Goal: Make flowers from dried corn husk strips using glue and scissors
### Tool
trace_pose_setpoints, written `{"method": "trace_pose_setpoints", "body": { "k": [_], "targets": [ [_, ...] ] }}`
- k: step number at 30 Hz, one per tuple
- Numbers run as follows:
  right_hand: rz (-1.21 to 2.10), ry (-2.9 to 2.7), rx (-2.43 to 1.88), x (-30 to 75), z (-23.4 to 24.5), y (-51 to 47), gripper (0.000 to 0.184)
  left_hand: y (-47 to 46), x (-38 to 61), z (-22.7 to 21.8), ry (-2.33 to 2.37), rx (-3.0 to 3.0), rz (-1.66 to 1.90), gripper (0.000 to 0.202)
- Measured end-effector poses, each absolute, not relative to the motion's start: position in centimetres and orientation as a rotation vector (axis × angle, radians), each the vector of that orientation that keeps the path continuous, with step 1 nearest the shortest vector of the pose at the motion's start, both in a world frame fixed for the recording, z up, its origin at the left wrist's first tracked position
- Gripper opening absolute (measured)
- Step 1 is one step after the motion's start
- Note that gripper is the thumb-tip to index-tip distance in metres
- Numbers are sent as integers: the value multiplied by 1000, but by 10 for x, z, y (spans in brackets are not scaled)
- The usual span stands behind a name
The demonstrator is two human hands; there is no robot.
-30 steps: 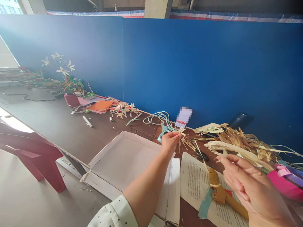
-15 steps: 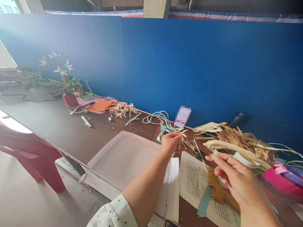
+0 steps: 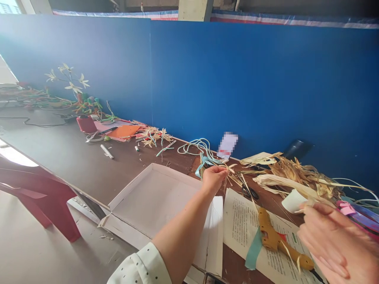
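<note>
My left hand [image 3: 213,177] is closed in a pinch on a small pale corn-husk flower [image 3: 231,169], held above the table's far side. At the right, my right hand [image 3: 337,234] is closed too, its fingers slightly smeared by motion. A small pale strip, apparently husk, shows at its fingertips. Close behind those fingertips is a whitish roll or cup [image 3: 293,201]. Beside the right hand a yellow glue gun [image 3: 269,232] lies on a printed sheet [image 3: 239,223], with a teal ribbon strip [image 3: 254,250] partly beneath it. Black scissors [image 3: 250,192] lie beyond the sheet.
A shallow white cardboard box [image 3: 160,197] lies left of my forearm. Dry corn husks [image 3: 304,177] are heaped at the back right, near a pink-and-purple bag [image 3: 359,215]. Finished husk flowers [image 3: 152,136] and pale cord [image 3: 201,146] lie along the blue partition [image 3: 251,86].
My right hand has moved right and slightly down, away from the flower, uncovering the glue gun's rear part and the whitish roll or cup. The left hand has stayed almost still.
</note>
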State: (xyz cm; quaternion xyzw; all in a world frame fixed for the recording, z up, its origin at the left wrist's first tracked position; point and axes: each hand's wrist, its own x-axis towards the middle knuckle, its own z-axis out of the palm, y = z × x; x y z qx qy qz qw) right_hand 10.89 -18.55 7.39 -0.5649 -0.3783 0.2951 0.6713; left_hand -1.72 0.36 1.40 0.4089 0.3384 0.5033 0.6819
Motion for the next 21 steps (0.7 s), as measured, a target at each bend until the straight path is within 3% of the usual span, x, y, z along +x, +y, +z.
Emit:
{"method": "trace_pose_setpoints", "body": {
  "k": [6,21],
  "targets": [
    [972,-920,-1495,49,39,-172,40,4,-16,13,797,948,1116,15],
    [745,-886,-1407,68,25,-132,35,4,-15,11,777,976,1109,13]
  ]
}}
